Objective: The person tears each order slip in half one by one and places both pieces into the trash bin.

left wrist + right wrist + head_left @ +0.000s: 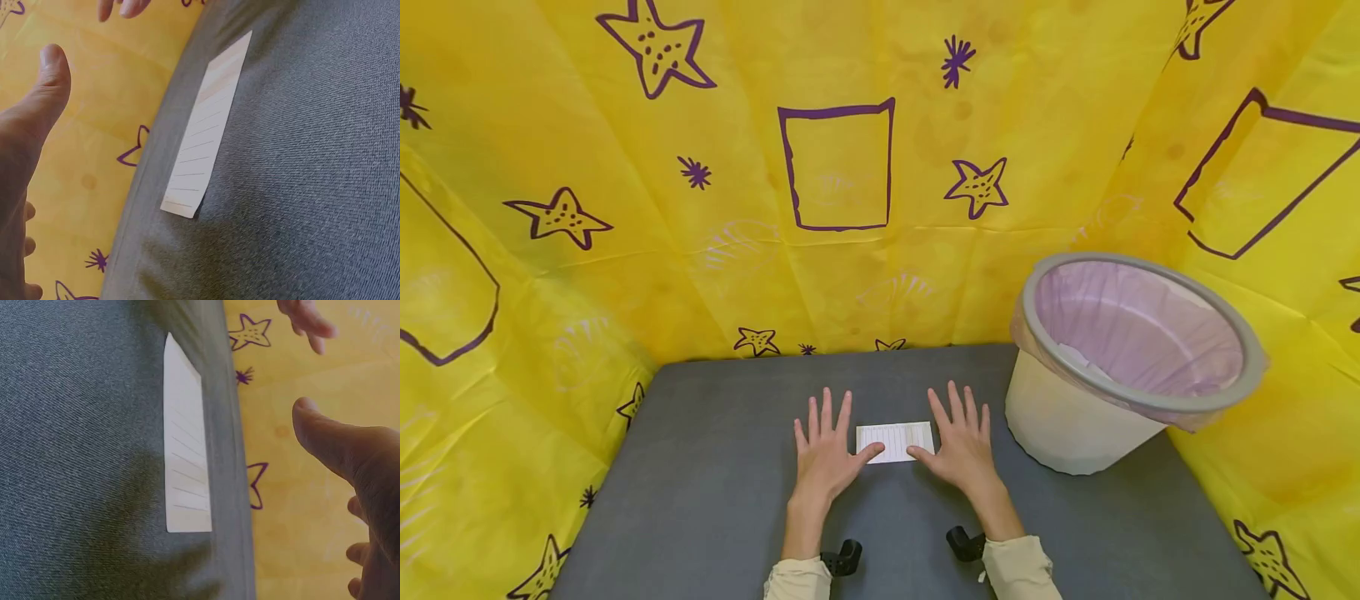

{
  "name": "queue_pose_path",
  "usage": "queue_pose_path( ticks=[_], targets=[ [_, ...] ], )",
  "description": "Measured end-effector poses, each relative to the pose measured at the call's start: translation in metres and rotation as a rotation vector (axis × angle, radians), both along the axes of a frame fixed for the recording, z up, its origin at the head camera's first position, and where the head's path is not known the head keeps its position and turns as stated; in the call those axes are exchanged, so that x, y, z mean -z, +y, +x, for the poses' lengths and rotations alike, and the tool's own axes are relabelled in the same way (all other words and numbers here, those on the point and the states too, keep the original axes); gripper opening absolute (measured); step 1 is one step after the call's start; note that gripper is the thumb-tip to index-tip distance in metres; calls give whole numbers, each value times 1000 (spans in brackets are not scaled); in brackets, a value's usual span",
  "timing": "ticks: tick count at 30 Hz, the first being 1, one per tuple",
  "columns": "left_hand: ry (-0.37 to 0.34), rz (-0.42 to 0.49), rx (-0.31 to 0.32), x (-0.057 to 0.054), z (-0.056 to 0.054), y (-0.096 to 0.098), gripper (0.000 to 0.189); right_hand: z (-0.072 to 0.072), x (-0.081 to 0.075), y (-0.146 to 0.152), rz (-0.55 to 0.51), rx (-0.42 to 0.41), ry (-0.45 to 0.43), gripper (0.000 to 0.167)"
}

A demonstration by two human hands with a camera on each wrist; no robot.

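Note:
A small white paper slip [895, 440] printed with thin parallel lines lies on the grey cloth surface [722, 467]. Both hands hover with fingers spread, one at each end of it. My left hand [826, 457] is at the slip's left, its thumb overlapping that end in the head view. On the other side, the thumb of my right hand [962, 452] overlaps the right end. Each wrist view shows the whole slip [205, 134] lying apart from the thumb [331, 440], with hand shadows on the cloth. Neither hand holds anything.
A white bin [1067, 417] with a grey rim and pinkish liner stands at the right, some white paper [1086, 362] inside it. Yellow curtains [842, 283] with purple star drawings hang behind and along both sides. Black wrist mounts [842, 558] sit beside the sleeves.

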State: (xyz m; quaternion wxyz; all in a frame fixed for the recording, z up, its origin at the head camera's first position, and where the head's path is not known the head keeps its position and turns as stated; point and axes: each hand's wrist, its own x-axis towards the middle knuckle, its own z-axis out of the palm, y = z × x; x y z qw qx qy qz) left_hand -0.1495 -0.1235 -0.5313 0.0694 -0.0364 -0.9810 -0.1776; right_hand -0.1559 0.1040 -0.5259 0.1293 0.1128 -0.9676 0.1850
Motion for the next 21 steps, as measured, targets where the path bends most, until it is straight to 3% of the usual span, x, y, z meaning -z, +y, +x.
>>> queue_pose_path(
  ticks=[4, 11, 15, 21],
  targets=[
    [-68, 25, 26, 6, -3, 3, 100, -2, 8, -5, 10, -17, -36, 94],
    [-158, 69, 75, 20, -14, 9, 95, -14, 23, -18, -35, -126, -249, 87],
    [-179, 64, 81, 30, -21, 17, 91, -19, 30, -24, -4, -176, -331, 84],
    [-183, 45, 78, 32, -27, 28, 75, -24, 34, -28, 78, -211, -283, 72]
  ],
)
